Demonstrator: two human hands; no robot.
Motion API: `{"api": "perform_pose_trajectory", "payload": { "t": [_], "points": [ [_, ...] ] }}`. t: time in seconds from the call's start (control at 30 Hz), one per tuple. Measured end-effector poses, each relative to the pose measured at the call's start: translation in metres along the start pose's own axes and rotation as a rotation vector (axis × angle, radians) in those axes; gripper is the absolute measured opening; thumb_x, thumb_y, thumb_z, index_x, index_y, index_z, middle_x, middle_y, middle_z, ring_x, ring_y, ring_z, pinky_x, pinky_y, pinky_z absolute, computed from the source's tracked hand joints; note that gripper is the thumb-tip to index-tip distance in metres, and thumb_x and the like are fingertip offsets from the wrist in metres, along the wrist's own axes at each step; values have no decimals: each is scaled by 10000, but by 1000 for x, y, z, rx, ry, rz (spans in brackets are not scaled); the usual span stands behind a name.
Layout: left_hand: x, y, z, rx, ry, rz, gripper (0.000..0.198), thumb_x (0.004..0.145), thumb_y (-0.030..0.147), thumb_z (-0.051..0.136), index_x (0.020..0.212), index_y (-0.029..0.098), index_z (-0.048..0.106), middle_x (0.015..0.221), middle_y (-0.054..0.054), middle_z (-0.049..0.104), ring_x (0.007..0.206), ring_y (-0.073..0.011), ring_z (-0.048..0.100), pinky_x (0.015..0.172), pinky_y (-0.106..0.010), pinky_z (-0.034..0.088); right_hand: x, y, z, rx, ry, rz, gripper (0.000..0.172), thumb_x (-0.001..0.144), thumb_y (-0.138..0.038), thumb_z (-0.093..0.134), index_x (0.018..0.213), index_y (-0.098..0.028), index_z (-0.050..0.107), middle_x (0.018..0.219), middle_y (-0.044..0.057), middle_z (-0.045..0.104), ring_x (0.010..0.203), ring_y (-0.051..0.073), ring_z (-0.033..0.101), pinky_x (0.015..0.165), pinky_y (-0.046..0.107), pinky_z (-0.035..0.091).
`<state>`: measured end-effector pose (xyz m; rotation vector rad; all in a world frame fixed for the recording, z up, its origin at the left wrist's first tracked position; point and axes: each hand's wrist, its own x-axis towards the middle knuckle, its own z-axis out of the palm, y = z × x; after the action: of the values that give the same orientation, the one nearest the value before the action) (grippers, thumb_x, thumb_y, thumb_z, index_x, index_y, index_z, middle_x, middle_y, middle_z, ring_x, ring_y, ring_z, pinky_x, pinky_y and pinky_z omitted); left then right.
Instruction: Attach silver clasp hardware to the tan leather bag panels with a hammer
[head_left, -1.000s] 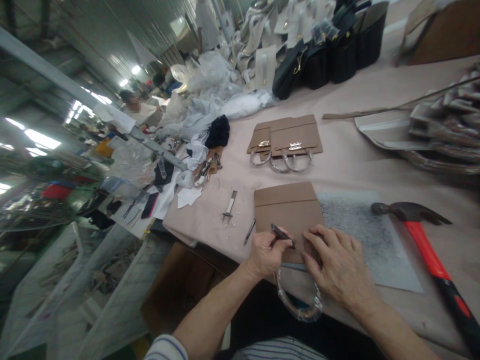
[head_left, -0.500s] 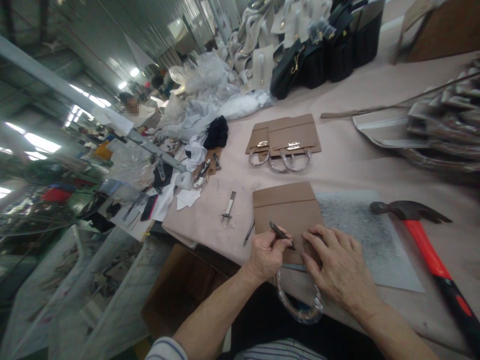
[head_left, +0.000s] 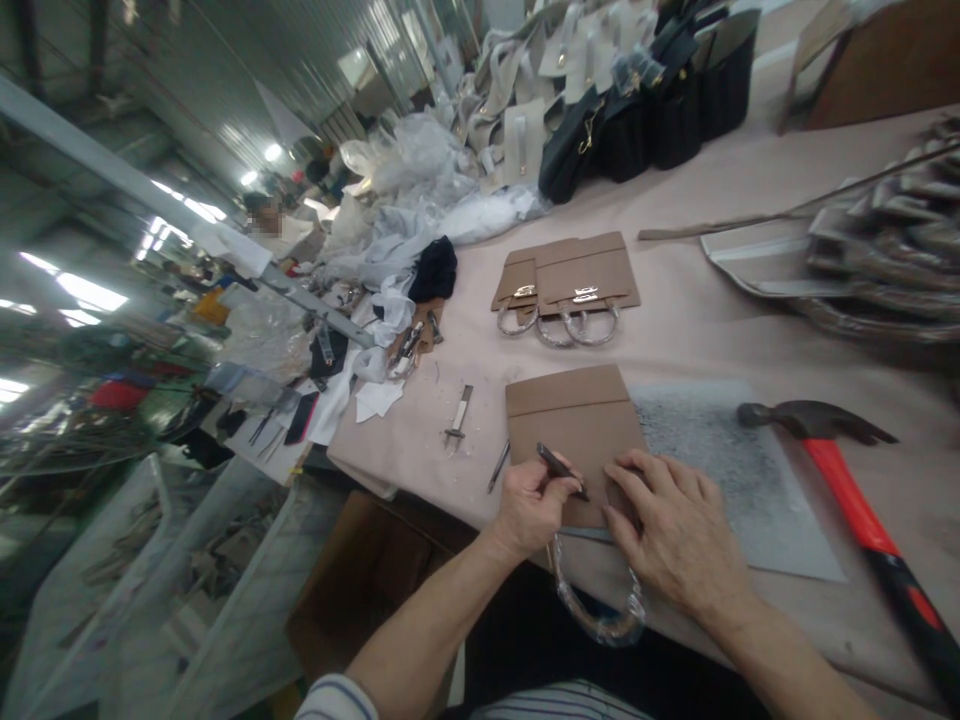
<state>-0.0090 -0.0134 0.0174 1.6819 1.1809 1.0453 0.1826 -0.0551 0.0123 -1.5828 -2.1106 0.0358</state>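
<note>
A tan bag panel [head_left: 574, 410] lies near the table's front edge, and a plastic-wrapped handle [head_left: 592, 625] loops off its near side. My left hand [head_left: 532, 505] is closed in a pinch around a slim dark metal tool [head_left: 555, 462], whose lower end points at the panel. That tip is partly hidden by my fingers, and the exact kind of tool is unclear. Flat on the panel's right part rests my right hand [head_left: 675, 530], fingers stretched and slightly bent, with shadow under the palm. Right of it is a claw hammer [head_left: 844, 480] with a red and black grip.
A grey, speckled slab [head_left: 720, 440] extends from under the panel. Farther back lie tan handled bag pieces [head_left: 589, 265]. On the left are a small metal tool [head_left: 459, 415] and a thin rod [head_left: 498, 467]. Black bags [head_left: 622, 135] and stacked wrapped handles [head_left: 885, 260] stand beyond.
The view has shifted very slightly. Both hands, the dark tool and the panel keep practically the same places.
</note>
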Motion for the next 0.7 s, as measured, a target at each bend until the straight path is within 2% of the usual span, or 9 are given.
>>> {"api": "perform_pose_trajectory", "payload": {
  "t": [0.13, 0.43, 0.6, 0.7],
  "points": [
    [4, 0, -2, -62, -24, -71, 146, 870, 296, 672, 902, 153, 675, 825, -71, 781, 734, -177, 753, 725, -268, 642, 0, 0, 0, -1, 1, 2, 283, 945, -312, 553, 1201, -213, 622, 1250, 98, 602, 1109, 320, 512, 925, 483, 392],
    [1, -2, 3, -54, 33, -56, 146, 878, 280, 685, 938, 147, 669, 834, -75, 788, 741, -183, 764, 736, -282, 647, 1, 0, -1, 5, -1, -5, 283, 949, -306, 543, 1206, -210, 610, 1248, 102, 607, 1109, 317, 516, 922, 480, 390],
    [6, -1, -1, -110, -19, -119, 140, 878, 265, 686, 939, 141, 666, 835, -76, 784, 750, -177, 759, 737, -275, 641, 0, -1, -1, 0, 4, -5, 280, 956, -310, 530, 1202, -208, 617, 1244, 107, 603, 1104, 319, 516, 919, 482, 391],
    [7, -1, -2, -116, -28, -106, 115, 883, 248, 666, 926, 140, 662, 818, -68, 774, 727, -159, 743, 724, -259, 631, 0, 0, 0, 7, 1, -2, 283, 944, -308, 541, 1193, -208, 632, 1248, 104, 602, 1103, 318, 516, 921, 483, 393]
  ]
}}
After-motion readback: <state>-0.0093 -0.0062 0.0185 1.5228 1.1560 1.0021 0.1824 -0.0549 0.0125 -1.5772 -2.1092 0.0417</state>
